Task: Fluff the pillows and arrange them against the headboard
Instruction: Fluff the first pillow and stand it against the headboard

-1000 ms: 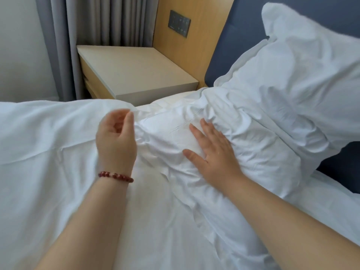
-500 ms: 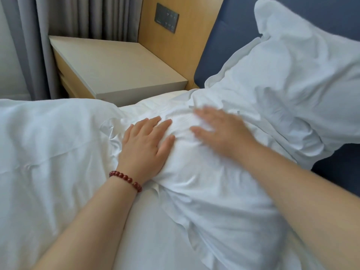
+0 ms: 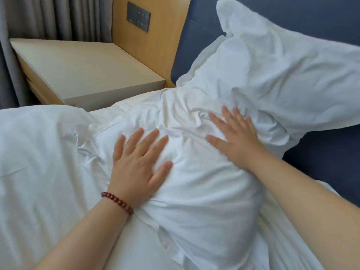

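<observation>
A white pillow [image 3: 204, 191] lies flat on the bed in front of me, its case creased. My left hand [image 3: 138, 162], a red bead bracelet on its wrist, presses flat on the pillow's left side with fingers spread. My right hand [image 3: 233, 139] lies flat on the pillow's upper right part, fingers straight and slightly blurred. Behind it a second white pillow [image 3: 282, 75] leans upright against the dark blue padded headboard [image 3: 321, 16].
A white duvet [image 3: 39, 162] is bunched at the left of the bed. A beige bedside table [image 3: 83, 69] stands beyond the bed's corner, with grey curtains [image 3: 48, 16] behind it. A wooden wall panel carries a switch plate [image 3: 138, 16].
My left hand has come down from a lifted, curled pose onto the pillow and now presses flat. My right hand has slid up and to the right across the pillow.
</observation>
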Demonstrator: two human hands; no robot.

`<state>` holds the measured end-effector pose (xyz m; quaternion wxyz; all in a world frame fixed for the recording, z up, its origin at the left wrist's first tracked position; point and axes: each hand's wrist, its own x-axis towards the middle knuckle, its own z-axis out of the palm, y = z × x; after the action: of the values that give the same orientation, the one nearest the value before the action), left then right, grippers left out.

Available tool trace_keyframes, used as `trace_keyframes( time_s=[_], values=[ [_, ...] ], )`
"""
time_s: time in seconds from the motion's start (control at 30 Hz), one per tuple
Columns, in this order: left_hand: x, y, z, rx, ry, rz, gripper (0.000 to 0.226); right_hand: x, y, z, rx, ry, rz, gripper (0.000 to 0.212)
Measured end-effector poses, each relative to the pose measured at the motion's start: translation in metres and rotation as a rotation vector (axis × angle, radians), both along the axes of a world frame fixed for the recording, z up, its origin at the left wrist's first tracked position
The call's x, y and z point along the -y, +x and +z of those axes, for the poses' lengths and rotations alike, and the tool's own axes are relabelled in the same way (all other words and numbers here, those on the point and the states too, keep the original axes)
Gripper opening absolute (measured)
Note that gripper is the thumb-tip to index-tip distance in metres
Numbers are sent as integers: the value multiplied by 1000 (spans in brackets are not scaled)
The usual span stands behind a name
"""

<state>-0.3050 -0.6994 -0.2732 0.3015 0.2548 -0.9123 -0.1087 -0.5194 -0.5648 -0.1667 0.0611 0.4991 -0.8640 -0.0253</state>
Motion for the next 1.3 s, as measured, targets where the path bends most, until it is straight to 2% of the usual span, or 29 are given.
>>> trace_keyframes(
  time_s=[0.07, 0.23, 0.4, 0.47, 0.5, 0.57, 0.63, 0.7, 0.77, 0.83, 0.87, 0.93, 1.0, 1.07, 1.13, 1.2, 1.27, 1.3],
  values=[
    [-3, -3, -2, 27, -5, 13, 60, -6, 0, -19, 53, 11, -79, 89],
    [-10, -4, -4, 128, -7, 50, 59, -32, 28, -43, 155, -85, 8, 107],
    [-25, -4, 8, 226, 116, 105, 62, -117, 82, -76, 263, -218, 238, 77],
    [-42, -4, 16, 193, 314, 187, 57, -151, 92, -93, 458, -333, 178, 78],
    [-55, -5, 21, 152, 438, 254, 56, -164, 93, -99, 574, -431, 70, 83],
    [-90, -4, 31, 23, 702, 426, 68, -179, 93, -99, 874, -703, -292, 91],
    [-127, 0, 40, -234, 971, 579, 90, -180, 94, -89, 1232, -941, -578, 95],
    [-159, 0, 42, -400, 1152, 679, 107, -170, 93, -78, 1520, -1090, -677, 93],
    [-177, -3, 49, -426, 1336, 757, 115, -155, 90, -73, 1678, -1148, -723, 96],
    [-184, -8, 61, -448, 1519, 757, 110, -144, 95, -68, 1639, -1063, -792, 97],
    [-184, -9, 65, -475, 1570, 731, 106, -141, 97, -66, 1570, -1053, -815, 88],
    [-185, -8, 70, -494, 1583, 688, 104, -141, 99, -63, 1363, -1111, -825, 67],
    [-187, -5, 67, -515, 1551, 677, 96, -149, 100, -62, 1192, -1118, -855, 61],
    [-192, 1, 59, -570, 1553, 651, 78, -161, 105, -73, 1141, -1039, -933, 60],
    [-193, 8, 51, -691, 1572, 624, 50, -172, 113, -86, 1238, -920, -1000, 64],
    [-189, 16, 46, -844, 1659, 642, 30, -178, 115, -93, 1424, -866, -1001, 60],
    [-181, 22, 40, -938, 1746, 654, 20, -179, 117, -94, 1572, -866, -964, 46],
    [-178, 23, 41, -943, 1777, 662, 18, -180, 117, -93, 1575, -891, -950, 34]
  ],
)
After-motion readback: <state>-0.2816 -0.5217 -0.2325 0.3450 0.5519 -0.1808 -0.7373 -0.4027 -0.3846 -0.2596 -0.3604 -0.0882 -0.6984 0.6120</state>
